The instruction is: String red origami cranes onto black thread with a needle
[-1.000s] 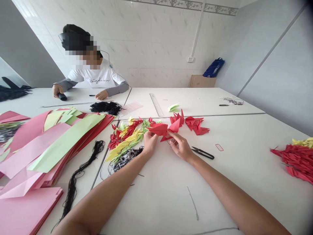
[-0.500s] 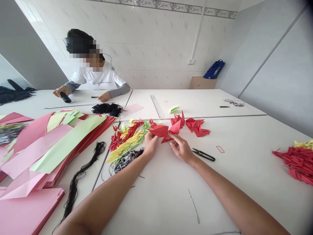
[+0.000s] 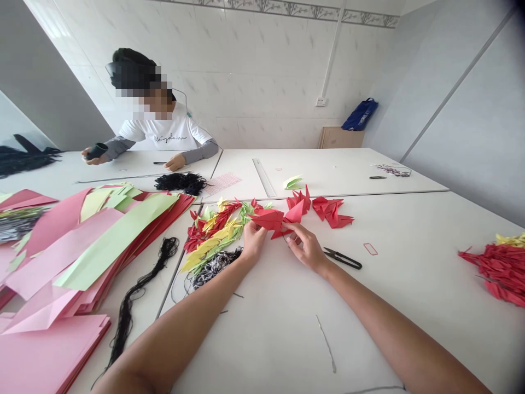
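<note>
A red origami crane [image 3: 269, 220] is held up over the table in front of me. My left hand [image 3: 253, 239] grips its left side, thumb and fingers pinched together. My right hand [image 3: 305, 247] is at the crane's right side, its fingers bent and closed near the lower edge. A dark thread seems to hang by those fingertips; its ends are hidden. More red folded cranes [image 3: 332, 211] lie just beyond. Black thread snips [image 3: 343, 258] rest to the right of my right hand.
Left of my hands lie red, yellow and green folded pieces [image 3: 217, 238] and a grey thread tangle [image 3: 215, 268]. Coloured paper sheets [image 3: 98, 246] and black thread [image 3: 127, 306] cover the left side. A ruler [image 3: 263, 178] lies farther back. Across the table sits a co-worker [image 3: 168, 128].
My hands and the red crane hold nearly the same place; the right fingers have shifted slightly. The co-worker has lifted and tilted the dark cylinder, moving it left.
</note>
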Available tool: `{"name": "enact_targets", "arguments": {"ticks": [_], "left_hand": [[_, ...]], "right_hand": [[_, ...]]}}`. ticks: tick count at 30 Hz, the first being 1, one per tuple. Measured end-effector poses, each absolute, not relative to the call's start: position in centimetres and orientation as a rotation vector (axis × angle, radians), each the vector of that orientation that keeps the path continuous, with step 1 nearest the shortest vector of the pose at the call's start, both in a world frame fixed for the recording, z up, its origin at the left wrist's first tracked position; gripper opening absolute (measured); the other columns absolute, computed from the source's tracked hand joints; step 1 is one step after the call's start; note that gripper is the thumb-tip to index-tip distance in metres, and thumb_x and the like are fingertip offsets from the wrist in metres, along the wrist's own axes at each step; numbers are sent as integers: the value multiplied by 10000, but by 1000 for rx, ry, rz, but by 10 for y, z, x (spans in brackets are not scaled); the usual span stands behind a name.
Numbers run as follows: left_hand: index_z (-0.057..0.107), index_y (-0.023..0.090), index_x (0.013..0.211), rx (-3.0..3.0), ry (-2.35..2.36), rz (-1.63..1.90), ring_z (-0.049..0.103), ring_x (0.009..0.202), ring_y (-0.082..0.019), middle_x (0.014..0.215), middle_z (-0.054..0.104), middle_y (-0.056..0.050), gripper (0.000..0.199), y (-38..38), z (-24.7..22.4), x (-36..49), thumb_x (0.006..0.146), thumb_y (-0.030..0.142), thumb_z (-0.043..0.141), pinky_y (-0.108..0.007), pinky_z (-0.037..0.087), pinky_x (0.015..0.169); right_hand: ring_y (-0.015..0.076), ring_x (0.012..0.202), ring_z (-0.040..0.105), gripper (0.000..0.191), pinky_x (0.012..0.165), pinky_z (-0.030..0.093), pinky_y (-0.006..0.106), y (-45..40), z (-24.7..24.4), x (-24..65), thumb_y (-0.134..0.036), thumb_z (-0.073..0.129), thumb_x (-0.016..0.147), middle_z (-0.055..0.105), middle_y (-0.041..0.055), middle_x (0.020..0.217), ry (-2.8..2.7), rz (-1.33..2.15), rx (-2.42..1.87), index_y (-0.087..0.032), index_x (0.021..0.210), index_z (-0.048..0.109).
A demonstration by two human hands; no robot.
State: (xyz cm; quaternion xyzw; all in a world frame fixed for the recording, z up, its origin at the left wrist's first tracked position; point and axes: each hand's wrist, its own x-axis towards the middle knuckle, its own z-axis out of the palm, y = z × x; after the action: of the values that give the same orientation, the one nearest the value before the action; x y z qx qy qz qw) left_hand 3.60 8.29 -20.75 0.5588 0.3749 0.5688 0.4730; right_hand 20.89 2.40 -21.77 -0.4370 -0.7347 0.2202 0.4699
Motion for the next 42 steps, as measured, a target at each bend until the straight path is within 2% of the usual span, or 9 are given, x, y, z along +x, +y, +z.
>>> {"name": "enact_targets", "arguments": {"ticks": [12, 20, 23, 28, 30, 33, 37, 39, 42], "left_hand": [[758, 152, 919, 1502, 956, 1444, 690, 859, -217, 934, 779, -60, 221, 82, -206, 37, 765, 235, 623, -316, 528, 819], [725, 205, 787, 1784, 1094, 1550, 622, 828, -221, 862, 740, -49, 115, 78, -204, 38, 815, 308, 684, -350, 464, 809], [685, 209, 765, 2113, 1072, 1552, 583, 804, -217, 827, 714, -48, 159, 77, -206, 38, 878, 309, 637, -364, 431, 801], [628, 206, 733, 2381, 1065, 1534, 500, 758, -209, 753, 655, -40, 181, 76, -210, 38, 897, 281, 623, -354, 378, 748], [625, 206, 742, 2414, 1073, 1537, 494, 754, -204, 757, 649, -36, 177, 77, -212, 38, 902, 281, 621, -350, 369, 745], [614, 208, 737, 2434, 1079, 1543, 490, 746, -198, 760, 640, -30, 178, 78, -212, 38, 902, 276, 620, -348, 366, 749], [587, 206, 702, 2461, 1058, 1548, 478, 740, -201, 707, 596, -25, 190, 77, -210, 38, 882, 251, 628, -349, 354, 743], [588, 208, 709, 2493, 1022, 1542, 473, 739, -202, 697, 585, -23, 179, 76, -209, 38, 881, 237, 628, -348, 349, 742], [591, 211, 731, 2563, 955, 1533, 480, 747, -203, 714, 604, -23, 167, 74, -208, 39, 894, 231, 623, -347, 348, 755]], "right_hand": [[135, 684, 626, 313, 613, 538, 276, 25, -215, 208, -280, 522, 956, 704, 74, 1105, -1724, 534, -1091, -234, 1256, 597], [127, 627, 565, 279, 577, 505, 274, 23, -208, 212, -383, 486, 989, 657, 54, 966, -1437, 397, -1144, -214, 1189, 580], [123, 643, 555, 259, 598, 507, 276, 23, -194, 217, -384, 484, 994, 636, 53, 993, -1361, 350, -1115, -223, 1179, 568], [132, 672, 579, 199, 625, 512, 292, 14, -142, 228, -340, 529, 987, 627, 48, 975, -1320, 170, -985, -233, 1145, 583], [142, 699, 604, 196, 640, 526, 305, 8, -118, 233, -326, 533, 987, 625, 51, 983, -1335, 19, -960, -233, 1151, 585], [184, 848, 648, 172, 765, 556, 355, -2, -89, 246, -306, 541, 980, 641, 63, 1007, -1385, -209, -984, -230, 1115, 615], [215, 953, 663, 133, 897, 524, 412, -11, -73, 271, -268, 555, 958, 684, 56, 1014, -1606, -425, -1121, -238, 1048, 649], [213, 903, 677, 111, 896, 513, 421, -17, -77, 287, -259, 565, 942, 700, 35, 962, -1788, -406, -1274, -244, 1012, 650], [204, 825, 692, 93, 796, 530, 378, -29, -102, 308, -309, 611, 912, 709, 19, 967, -2094, -107, -1592, -255, 974, 654]]}}
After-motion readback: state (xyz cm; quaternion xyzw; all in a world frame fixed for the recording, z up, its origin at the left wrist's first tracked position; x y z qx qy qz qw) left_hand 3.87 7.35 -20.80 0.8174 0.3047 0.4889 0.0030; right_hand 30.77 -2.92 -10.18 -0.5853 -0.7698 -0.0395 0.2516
